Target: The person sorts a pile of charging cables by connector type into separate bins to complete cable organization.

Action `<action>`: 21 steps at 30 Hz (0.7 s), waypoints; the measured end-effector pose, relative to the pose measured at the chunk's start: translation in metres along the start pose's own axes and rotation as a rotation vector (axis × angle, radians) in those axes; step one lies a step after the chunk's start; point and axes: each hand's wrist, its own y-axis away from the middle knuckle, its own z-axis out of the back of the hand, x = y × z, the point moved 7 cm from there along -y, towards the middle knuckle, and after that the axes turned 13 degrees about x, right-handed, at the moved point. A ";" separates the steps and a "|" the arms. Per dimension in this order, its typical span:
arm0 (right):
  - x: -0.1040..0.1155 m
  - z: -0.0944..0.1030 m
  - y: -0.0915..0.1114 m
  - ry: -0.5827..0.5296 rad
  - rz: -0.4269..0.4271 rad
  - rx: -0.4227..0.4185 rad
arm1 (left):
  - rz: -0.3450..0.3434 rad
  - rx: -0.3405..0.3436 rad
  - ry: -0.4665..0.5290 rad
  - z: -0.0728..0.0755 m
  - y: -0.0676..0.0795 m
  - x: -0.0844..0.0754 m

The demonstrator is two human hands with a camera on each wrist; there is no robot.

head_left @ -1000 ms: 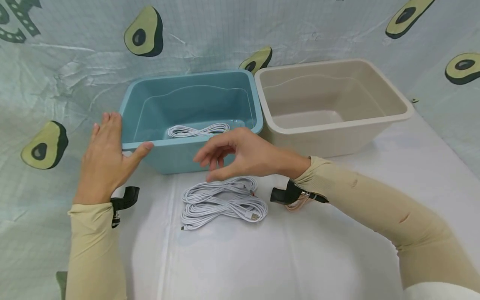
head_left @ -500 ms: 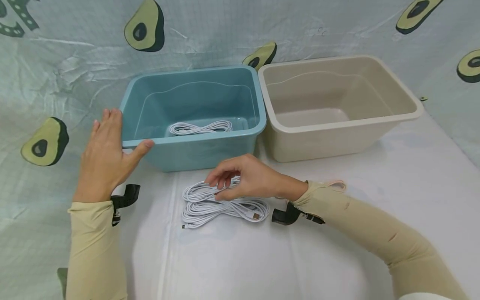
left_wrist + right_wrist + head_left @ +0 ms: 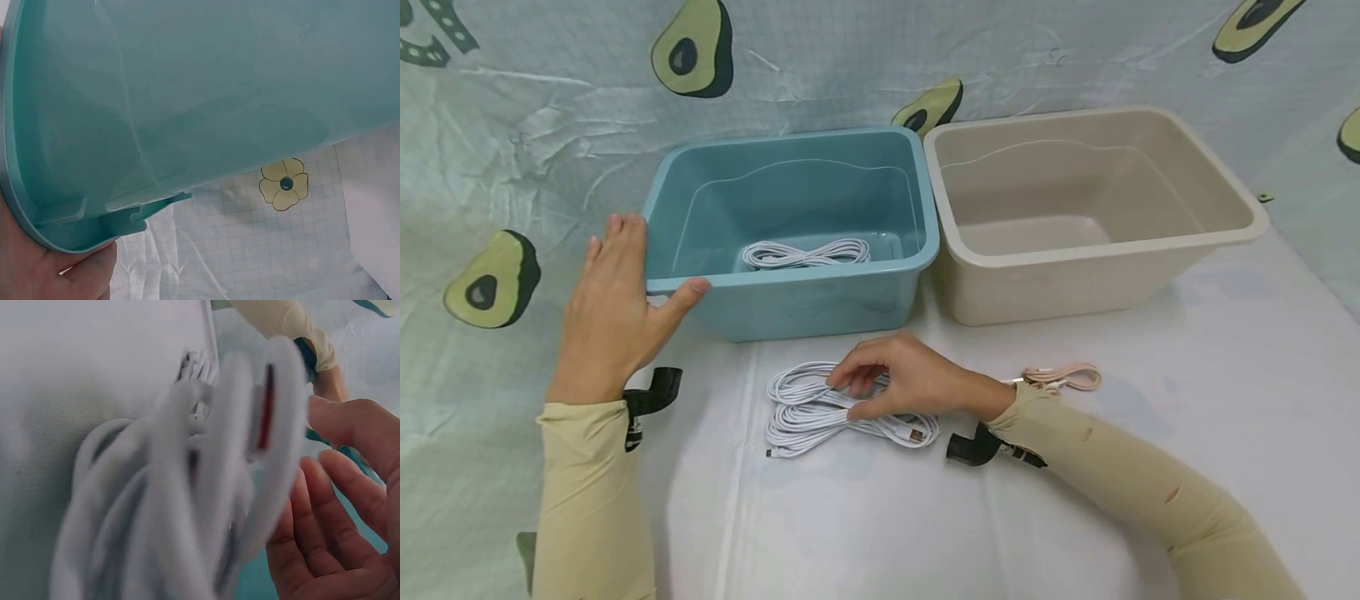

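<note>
My left hand (image 3: 612, 312) rests against the front left corner of a blue plastic tub (image 3: 797, 304), its fingers lying straight along the side and the thumb over the front rim. A coiled white cable (image 3: 805, 253) lies inside that tub. Over the coiled white USB cables (image 3: 808, 423) on the table hovers my right hand (image 3: 910, 375), fingers loosely bent and thumb apart. In the right wrist view, the fingers (image 3: 322, 519) and thumb stand beside blurred white cable loops (image 3: 187, 487), and nothing is gripped. Part of the coils is hidden beneath the right hand.
A beige tub (image 3: 1097, 279) stands right of the blue one, close against it. Behind my right wrist lies a coiled pink cable (image 3: 1078, 377), partly covered by the sleeve. The white tablecloth (image 3: 850, 533) spreads in front; an avocado-patterned sheet (image 3: 820, 67) hangs behind.
My right hand has come down from in front of the blue tub's rim to the white cables on the table. The pink cable has come into fuller view. My left hand stays at the tub.
</note>
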 end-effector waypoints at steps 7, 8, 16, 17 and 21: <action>-0.009 -0.012 0.000 0.141 -0.071 0.063 | -0.001 -0.012 -0.003 0.001 0.000 0.000; -0.009 -0.014 0.000 0.150 -0.074 0.069 | -0.003 -0.015 -0.005 0.001 0.000 -0.001; -0.009 -0.018 0.000 0.228 -0.124 0.073 | -0.011 -0.020 -0.009 0.001 -0.001 -0.003; -0.009 -0.019 0.000 0.243 -0.131 0.072 | -0.010 -0.021 -0.009 0.001 -0.001 -0.003; -0.010 -0.020 -0.001 0.265 -0.152 0.068 | -0.005 -0.021 -0.008 0.001 -0.001 -0.003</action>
